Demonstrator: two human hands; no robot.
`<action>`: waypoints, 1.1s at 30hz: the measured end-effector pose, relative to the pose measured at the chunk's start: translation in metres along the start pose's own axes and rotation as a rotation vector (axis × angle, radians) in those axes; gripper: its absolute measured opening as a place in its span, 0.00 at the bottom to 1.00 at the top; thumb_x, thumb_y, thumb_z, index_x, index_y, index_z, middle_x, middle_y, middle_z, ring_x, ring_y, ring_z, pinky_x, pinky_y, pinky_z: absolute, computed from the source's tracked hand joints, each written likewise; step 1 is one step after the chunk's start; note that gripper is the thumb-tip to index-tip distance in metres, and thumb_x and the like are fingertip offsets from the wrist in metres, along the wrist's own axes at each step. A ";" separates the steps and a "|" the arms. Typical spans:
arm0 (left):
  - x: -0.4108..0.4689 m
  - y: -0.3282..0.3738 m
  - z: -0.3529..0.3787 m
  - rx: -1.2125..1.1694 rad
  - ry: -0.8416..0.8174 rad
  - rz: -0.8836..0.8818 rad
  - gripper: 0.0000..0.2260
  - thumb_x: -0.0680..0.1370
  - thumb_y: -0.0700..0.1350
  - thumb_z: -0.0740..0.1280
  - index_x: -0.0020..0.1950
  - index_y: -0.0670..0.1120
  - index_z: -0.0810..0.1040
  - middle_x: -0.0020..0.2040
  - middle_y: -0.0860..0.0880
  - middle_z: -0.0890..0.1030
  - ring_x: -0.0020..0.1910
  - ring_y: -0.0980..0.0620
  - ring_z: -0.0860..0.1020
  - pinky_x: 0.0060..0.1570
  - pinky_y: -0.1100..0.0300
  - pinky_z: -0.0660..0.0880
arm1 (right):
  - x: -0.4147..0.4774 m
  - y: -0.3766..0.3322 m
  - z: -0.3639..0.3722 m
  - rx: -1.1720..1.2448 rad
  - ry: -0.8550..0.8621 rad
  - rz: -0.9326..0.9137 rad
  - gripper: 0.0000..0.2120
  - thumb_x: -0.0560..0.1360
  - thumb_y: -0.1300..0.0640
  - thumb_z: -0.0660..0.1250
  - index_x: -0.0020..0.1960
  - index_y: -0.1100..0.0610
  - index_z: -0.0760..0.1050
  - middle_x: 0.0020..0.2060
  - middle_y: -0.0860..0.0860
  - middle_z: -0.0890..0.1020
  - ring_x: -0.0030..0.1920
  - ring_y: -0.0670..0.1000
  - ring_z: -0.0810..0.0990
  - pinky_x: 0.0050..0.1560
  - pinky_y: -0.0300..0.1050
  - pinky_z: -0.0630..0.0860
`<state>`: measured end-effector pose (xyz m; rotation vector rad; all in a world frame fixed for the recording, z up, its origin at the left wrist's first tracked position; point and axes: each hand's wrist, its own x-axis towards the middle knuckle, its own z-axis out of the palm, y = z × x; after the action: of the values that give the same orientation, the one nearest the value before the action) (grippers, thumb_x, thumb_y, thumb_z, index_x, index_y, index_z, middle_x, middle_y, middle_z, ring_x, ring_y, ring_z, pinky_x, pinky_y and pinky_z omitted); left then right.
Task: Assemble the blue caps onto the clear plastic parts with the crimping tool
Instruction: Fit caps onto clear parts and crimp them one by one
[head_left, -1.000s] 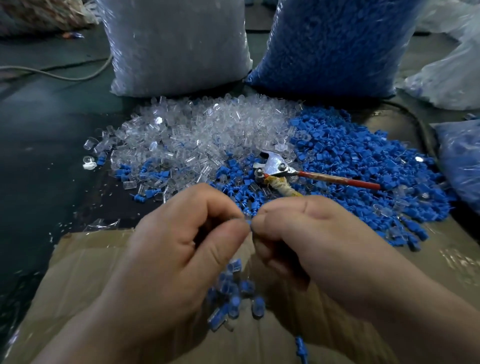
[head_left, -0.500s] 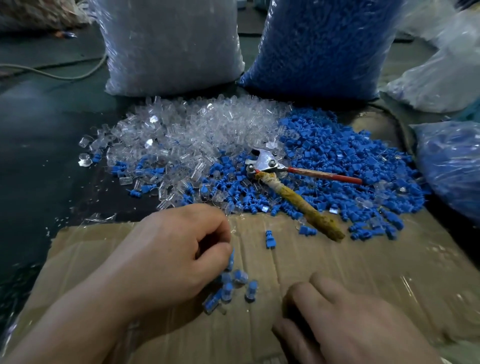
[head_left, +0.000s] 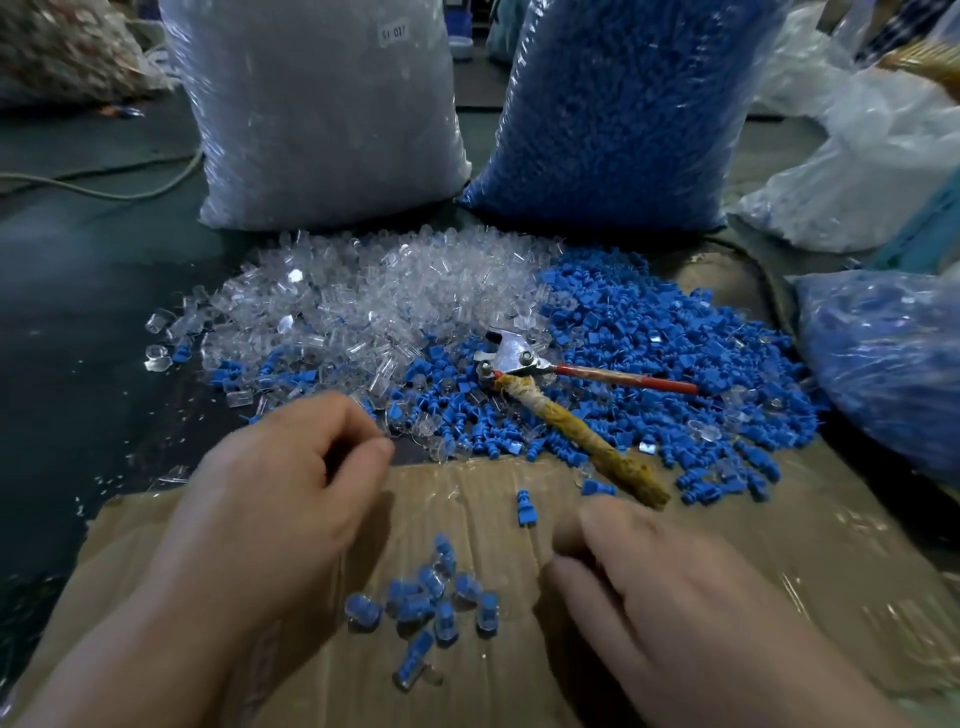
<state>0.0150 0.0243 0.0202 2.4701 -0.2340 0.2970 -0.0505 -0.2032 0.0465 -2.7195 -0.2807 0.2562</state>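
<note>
A heap of clear plastic parts (head_left: 374, 301) lies beside a heap of blue caps (head_left: 649, 343) on the dark floor. Where the two heaps meet lies the crimping tool (head_left: 524, 364), with one red handle and one cloth-wrapped handle; neither hand touches it. My left hand (head_left: 291, 493) hovers at the near edge of the clear heap, blurred, fingers loosely curled, thumb close to forefinger, nothing visible in it. My right hand (head_left: 654, 597) rests on the cardboard (head_left: 753, 545), fingers loosely curled, holding nothing. Between the hands sits a small cluster of capped pieces (head_left: 436, 603). A lone blue cap (head_left: 525, 508) lies just beyond my right fingers.
A tall bag of clear parts (head_left: 322, 114) and a tall bag of blue caps (head_left: 623, 114) stand behind the heaps. Another bag of blue pieces (head_left: 883, 364) lies at the right, white bags (head_left: 857, 171) behind it. A cable (head_left: 104, 187) crosses the floor at the left.
The hands, pressed together over a piece a second ago, have parted. My left hand has moved forward from the capped cluster toward the clear heap. My right hand has come forward on the cardboard.
</note>
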 end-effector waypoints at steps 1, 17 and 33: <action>0.001 -0.004 0.000 0.008 0.054 -0.057 0.04 0.74 0.56 0.66 0.41 0.58 0.76 0.39 0.61 0.80 0.37 0.61 0.78 0.31 0.60 0.72 | 0.007 -0.001 -0.002 0.067 -0.033 0.008 0.13 0.77 0.36 0.47 0.49 0.43 0.63 0.44 0.40 0.74 0.44 0.41 0.74 0.44 0.36 0.72; 0.007 -0.004 0.008 0.340 -0.114 -0.063 0.09 0.77 0.60 0.66 0.56 0.62 0.76 0.48 0.64 0.75 0.46 0.61 0.71 0.42 0.64 0.65 | 0.082 -0.006 0.019 0.556 0.309 -0.002 0.06 0.79 0.46 0.60 0.44 0.43 0.72 0.37 0.43 0.83 0.37 0.44 0.82 0.40 0.53 0.81; 0.005 -0.004 0.014 0.047 0.054 -0.138 0.05 0.71 0.58 0.68 0.43 0.60 0.74 0.36 0.61 0.77 0.35 0.62 0.75 0.31 0.62 0.70 | 0.075 0.009 0.005 0.658 0.617 -0.253 0.03 0.77 0.51 0.63 0.48 0.49 0.74 0.40 0.46 0.78 0.39 0.50 0.80 0.36 0.49 0.79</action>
<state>0.0234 0.0188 0.0088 2.5057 -0.0340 0.3132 0.0217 -0.1917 0.0278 -1.9605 -0.2877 -0.4774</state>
